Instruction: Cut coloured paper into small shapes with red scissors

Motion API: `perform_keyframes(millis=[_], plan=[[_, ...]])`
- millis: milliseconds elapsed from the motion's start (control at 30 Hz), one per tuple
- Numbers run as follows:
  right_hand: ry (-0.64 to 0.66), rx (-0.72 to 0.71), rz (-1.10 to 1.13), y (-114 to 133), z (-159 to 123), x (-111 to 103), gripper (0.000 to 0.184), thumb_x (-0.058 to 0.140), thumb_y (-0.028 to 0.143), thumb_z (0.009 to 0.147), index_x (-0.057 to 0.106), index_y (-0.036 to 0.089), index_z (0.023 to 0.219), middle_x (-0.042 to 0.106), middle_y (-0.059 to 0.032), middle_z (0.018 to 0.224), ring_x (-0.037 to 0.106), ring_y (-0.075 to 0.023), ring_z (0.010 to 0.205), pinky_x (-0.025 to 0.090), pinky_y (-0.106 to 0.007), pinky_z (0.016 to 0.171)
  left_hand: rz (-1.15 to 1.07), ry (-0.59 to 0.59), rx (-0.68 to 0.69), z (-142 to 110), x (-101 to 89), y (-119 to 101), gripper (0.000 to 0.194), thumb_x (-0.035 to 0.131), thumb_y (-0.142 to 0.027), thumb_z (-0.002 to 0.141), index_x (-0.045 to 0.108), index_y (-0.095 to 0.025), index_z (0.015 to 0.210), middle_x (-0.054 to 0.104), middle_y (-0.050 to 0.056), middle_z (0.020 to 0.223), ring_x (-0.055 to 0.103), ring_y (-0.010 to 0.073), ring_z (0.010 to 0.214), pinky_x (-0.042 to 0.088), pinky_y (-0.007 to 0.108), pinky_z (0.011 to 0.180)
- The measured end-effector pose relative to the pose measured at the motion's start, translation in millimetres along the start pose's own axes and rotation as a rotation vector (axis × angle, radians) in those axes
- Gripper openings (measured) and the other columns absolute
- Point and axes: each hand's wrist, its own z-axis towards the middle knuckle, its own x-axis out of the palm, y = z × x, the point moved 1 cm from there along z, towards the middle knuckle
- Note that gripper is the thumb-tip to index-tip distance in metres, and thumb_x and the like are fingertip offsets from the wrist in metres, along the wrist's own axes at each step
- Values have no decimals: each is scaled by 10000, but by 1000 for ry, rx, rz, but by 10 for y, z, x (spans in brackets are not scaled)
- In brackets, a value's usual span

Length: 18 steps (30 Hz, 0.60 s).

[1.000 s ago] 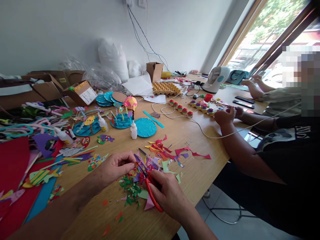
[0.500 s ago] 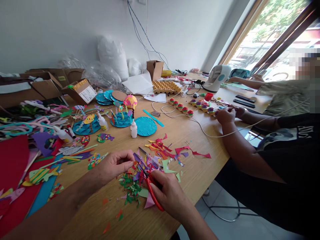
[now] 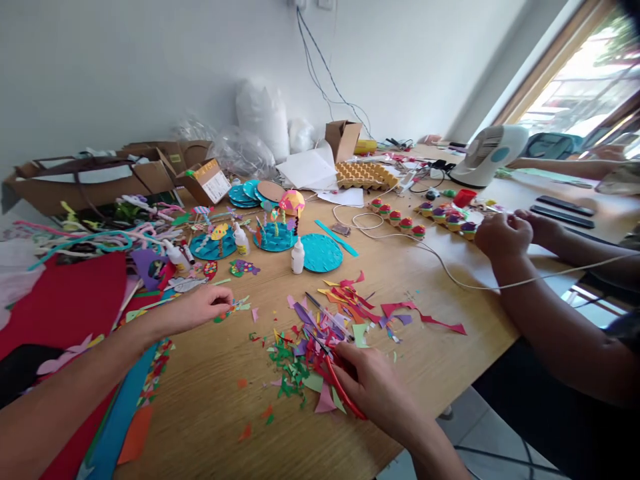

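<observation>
My right hand is closed around scissors with red handles. Their blades point up and left over a heap of paper scraps in green, purple, pink and red. To the left, my left hand has its fingers curled together at a small spotted paper cutout on the table. The hand partly covers that cutout, and whatever is between the fingertips is too small to make out. A thin pen-like stick lies across the scraps.
Behind the scraps stand a white glue bottle and a blue textured disc. Red card and pipe cleaners lie left. A co-worker's hands are at the right, near painted egg-carton cups and a white cable.
My left hand has moved left, away from the scissors, to the spotted cutout. The right hand still grips the scissors over the scraps. The camera has turned left.
</observation>
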Motion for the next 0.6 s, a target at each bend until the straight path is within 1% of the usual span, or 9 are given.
perform_keyframes(millis=[67, 133, 267, 367, 467, 533, 600], plan=[[16, -14, 3, 9, 4, 10, 241, 393, 297, 863, 431, 196, 648, 525, 0, 588, 397, -116, 515, 205, -240, 504, 46, -8, -28, -21, 27, 177, 197, 427, -302, 759, 570, -186, 688, 553, -10, 657, 514, 165, 650, 345, 229, 584], [17, -27, 13, 12, 11, 22, 242, 383, 300, 868, 427, 197, 654, 528, -1, 596, 408, -119, 523, 214, -240, 509, 86, -18, -58, -19, 79, 308, 194, 427, -291, 752, 573, -184, 682, 566, -1, 655, 521, 174, 646, 341, 235, 582], [-7, -40, 22, -5, 37, 31, 257, 368, 319, 876, 418, 198, 655, 508, 4, 584, 408, -122, 520, 223, -241, 509, 135, -30, -85, 27, 193, 437, 173, 429, -258, 734, 565, -183, 659, 570, 4, 643, 519, 174, 628, 335, 235, 572], [-29, -53, 9, -12, 52, 18, 261, 382, 327, 874, 418, 197, 650, 488, 13, 568, 398, -119, 513, 223, -242, 507, 163, -51, -95, 53, 229, 470, 166, 426, -253, 731, 552, -182, 651, 563, 0, 627, 517, 170, 618, 335, 229, 557], [-39, -67, 23, -7, 61, -8, 257, 404, 327, 870, 435, 193, 652, 475, 19, 558, 392, -115, 511, 228, -240, 504, 193, -74, -107, 38, 181, 462, 173, 428, -270, 738, 547, -182, 648, 560, 0, 613, 513, 169, 601, 332, 230, 547], [-13, -96, 75, -4, 71, -20, 271, 399, 333, 877, 439, 191, 649, 473, 20, 562, 393, -112, 513, 235, -235, 498, 213, -91, -102, 3, 111, 405, 180, 418, -266, 750, 556, -182, 672, 575, 9, 642, 520, 175, 626, 337, 236, 566], [-9, -104, 110, -10, 86, -24, 277, 397, 327, 879, 436, 188, 642, 464, 22, 559, 388, -109, 510, 233, -233, 488, 226, -96, -73, -43, 53, 288, 182, 407, -249, 763, 574, -182, 737, 606, 26, 719, 539, 189, 691, 350, 247, 607]])
